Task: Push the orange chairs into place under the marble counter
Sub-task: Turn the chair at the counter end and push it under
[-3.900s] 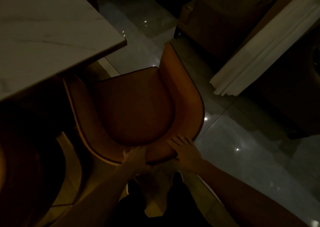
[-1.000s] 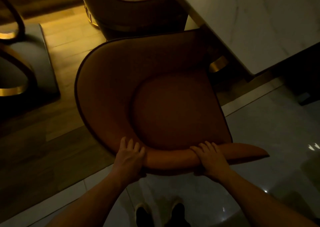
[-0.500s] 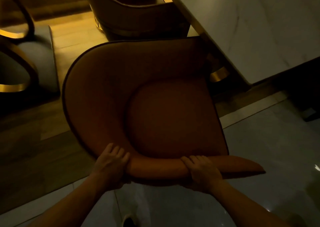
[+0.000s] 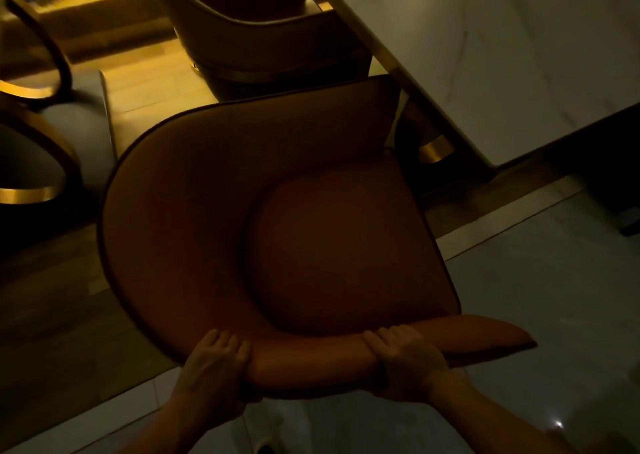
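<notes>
Gripping the curved back of the orange chair [image 4: 332,245] with left hand [image 4: 214,367] and right hand [image 4: 405,360] apart, fingers wrapped over it, beside the marble counter [image 4: 502,55].

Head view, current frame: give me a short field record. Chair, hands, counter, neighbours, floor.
chair: orange chair, seat wholly in view, only its upper right corner near the counter edge
left hand: left hand grips the backrest rim
right hand: right hand grips the same rim, further right
counter: marble counter, upper right, gold trim along its edge
neighbours: second chair beyond, against the counter
floor: wood strip by the counter, pale tiles nearer
lighting: dim
</notes>
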The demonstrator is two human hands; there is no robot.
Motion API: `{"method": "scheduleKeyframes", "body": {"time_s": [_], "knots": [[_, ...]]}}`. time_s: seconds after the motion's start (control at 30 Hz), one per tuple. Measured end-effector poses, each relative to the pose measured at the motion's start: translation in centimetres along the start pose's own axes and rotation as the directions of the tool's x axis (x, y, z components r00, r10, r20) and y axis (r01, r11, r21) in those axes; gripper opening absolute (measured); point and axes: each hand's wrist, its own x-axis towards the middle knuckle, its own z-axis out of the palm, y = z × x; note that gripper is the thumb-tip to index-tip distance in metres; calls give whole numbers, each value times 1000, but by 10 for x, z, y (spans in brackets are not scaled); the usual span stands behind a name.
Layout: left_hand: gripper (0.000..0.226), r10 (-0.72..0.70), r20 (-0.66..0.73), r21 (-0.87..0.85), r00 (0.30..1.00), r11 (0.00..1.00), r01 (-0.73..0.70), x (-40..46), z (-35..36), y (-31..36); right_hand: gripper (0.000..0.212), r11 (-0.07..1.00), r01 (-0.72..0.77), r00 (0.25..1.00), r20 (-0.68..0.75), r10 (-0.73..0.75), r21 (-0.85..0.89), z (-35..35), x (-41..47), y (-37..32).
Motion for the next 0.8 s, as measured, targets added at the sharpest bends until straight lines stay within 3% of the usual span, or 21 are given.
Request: {"method": "scheduleKeyframes", "body": {"time_s": [0.3, 0.5, 0.67, 0.8], "knots": [[90, 91, -117, 25, 989, 996, -88, -4, 0, -4, 84, 1000, 9, 1000, -16, -9, -3, -6, -9, 3], [93, 82, -185, -10, 979, 996, -86, -6, 2, -1, 87, 980, -200, 980, -10, 200, -19, -9, -49, 42], [89, 102, -245, 2, 964, 995, -105, -5, 4, -3, 86, 996, -43, 999, -25, 41, -75, -10, -40, 58], [91, 105, -240, 29, 965, 994, -102, 2, 3, -9, 89, 998, -14, 1000, -22, 13, -68, -13, -34, 66]]}}
